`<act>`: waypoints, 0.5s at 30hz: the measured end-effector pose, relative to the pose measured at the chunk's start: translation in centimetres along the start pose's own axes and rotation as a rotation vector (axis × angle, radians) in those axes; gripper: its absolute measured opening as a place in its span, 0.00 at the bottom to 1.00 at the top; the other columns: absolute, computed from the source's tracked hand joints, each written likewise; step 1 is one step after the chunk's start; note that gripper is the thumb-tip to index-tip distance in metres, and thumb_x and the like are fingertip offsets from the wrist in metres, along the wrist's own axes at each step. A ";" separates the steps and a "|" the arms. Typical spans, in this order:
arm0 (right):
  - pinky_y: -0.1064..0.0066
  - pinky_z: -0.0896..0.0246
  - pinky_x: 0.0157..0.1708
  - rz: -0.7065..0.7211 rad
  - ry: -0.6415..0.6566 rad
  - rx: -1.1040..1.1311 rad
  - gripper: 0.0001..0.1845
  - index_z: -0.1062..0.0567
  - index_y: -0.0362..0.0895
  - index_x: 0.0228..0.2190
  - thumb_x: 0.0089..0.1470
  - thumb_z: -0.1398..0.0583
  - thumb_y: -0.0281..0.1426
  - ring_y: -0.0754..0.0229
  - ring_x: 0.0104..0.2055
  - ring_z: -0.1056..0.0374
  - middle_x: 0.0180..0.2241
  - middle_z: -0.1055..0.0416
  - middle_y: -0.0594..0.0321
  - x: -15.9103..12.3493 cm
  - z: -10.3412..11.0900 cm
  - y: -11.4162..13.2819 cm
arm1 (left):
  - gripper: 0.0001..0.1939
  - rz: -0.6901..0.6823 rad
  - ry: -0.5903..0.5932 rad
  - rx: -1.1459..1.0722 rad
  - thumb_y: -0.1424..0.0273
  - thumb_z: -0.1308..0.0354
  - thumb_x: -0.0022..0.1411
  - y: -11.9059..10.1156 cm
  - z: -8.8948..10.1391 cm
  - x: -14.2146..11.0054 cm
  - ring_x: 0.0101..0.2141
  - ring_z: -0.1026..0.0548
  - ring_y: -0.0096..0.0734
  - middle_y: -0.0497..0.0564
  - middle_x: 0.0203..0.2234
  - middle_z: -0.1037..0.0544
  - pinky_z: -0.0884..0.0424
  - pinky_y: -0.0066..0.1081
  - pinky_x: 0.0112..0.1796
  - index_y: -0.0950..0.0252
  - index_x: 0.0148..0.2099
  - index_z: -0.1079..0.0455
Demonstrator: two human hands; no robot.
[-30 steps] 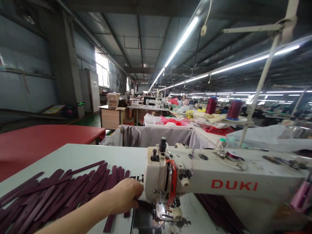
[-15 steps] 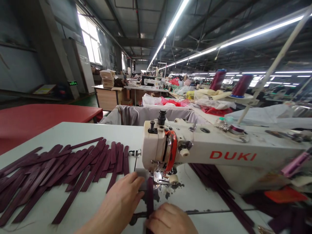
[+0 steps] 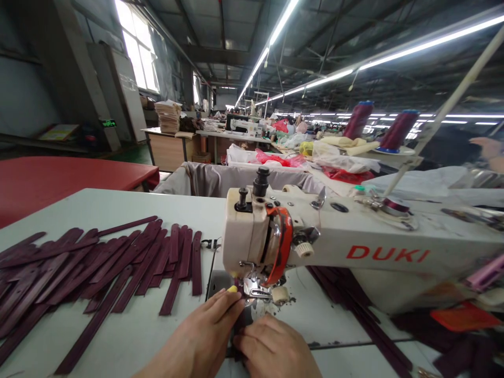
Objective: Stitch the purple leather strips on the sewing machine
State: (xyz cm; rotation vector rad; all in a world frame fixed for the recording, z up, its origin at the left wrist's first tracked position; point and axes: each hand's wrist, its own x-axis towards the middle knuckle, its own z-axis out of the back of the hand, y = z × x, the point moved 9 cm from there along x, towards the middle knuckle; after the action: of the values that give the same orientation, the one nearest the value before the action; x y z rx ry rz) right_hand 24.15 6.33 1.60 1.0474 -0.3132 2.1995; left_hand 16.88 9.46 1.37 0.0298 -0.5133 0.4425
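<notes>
A narrow maroon strap (image 3: 242,316) runs under the presser foot of a white sewing machine (image 3: 252,231). Close to the foot, my left hand (image 3: 207,328) presses its closed fingers on the strap's left side; a small yellow spot (image 3: 233,289) shows at a fingertip. Nearer to me, my right hand (image 3: 277,346) has curled fingers gripping the strap's near end. Parts of the strap are hidden by both hands. To the left, a spread pile of similar maroon straps (image 3: 129,257) lies on the white table (image 3: 137,207).
More long maroon strips (image 3: 350,299) lie right of the needle, under the machine arm. Two maroon thread cones (image 3: 397,131) stand behind it. A grey cloth-lined bin (image 3: 212,178) borders the table's far edge, and a red-topped table (image 3: 71,181) is at left.
My left hand has moved forward and right, nearer the presser foot. The strap has fed forward with my right hand close behind, so less of it shows. The camera view shifted slightly.
</notes>
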 end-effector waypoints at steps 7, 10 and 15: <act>0.75 0.32 0.24 0.006 -0.040 0.010 0.20 0.22 0.41 0.29 0.66 0.51 0.21 0.62 0.22 0.31 0.22 0.25 0.64 -0.2 0.1 -0.1 | 0.30 0.066 -0.062 -0.087 0.79 0.51 0.60 1.1 -1.5 -1.2 0.57 0.28 0.42 0.58 0.54 0.24 0.33 0.38 0.59 0.65 0.65 0.38; 0.73 0.32 0.23 -0.011 -0.050 -0.022 0.17 0.21 0.41 0.32 0.65 0.49 0.23 0.61 0.22 0.32 0.24 0.24 0.63 -0.3 -0.1 0.1 | 0.24 0.180 -0.059 -0.128 0.69 0.46 0.66 1.7 -1.8 -0.1 0.56 0.27 0.43 0.55 0.53 0.23 0.29 0.35 0.56 0.61 0.64 0.34; 0.73 0.31 0.26 -0.066 0.004 0.029 0.13 0.22 0.44 0.30 0.64 0.44 0.33 0.61 0.26 0.29 0.27 0.23 0.64 0.1 2.0 -0.7 | 0.23 0.179 -0.156 -0.167 0.62 0.47 0.69 0.8 -0.7 2.3 0.54 0.25 0.42 0.54 0.51 0.22 0.27 0.33 0.53 0.58 0.64 0.34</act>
State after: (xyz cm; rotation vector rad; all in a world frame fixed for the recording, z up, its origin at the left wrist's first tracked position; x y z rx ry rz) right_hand 25.77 5.96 2.96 1.0543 -0.2429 2.1528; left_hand 18.71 11.21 1.79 -0.1444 -0.7089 0.5732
